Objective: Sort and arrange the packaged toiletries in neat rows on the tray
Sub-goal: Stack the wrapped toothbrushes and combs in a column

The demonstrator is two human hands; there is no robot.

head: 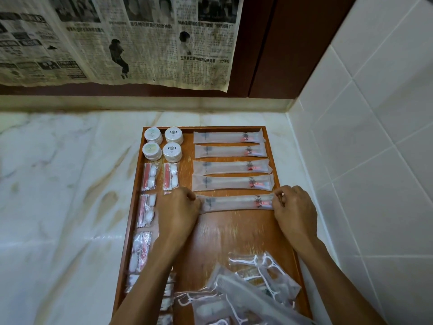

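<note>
Marble surface [70, 184], wooden tray [234, 231]. Left hand [178, 211] and right hand [294, 208] pinch the ends of toothbrush packet [236, 202], squaring a fifth row; unsorted packets [246, 285] at 6 o'clock.

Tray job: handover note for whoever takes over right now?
Left hand and right hand each pinch one end of the fifth long toothbrush packet, laying it below the four rowed packets on the wooden tray.
Done: four round soap stacks top left, cotton-swab packets down the left side.
Left: release this packet, then sort the loose floss-pick pile at the near end.
</note>
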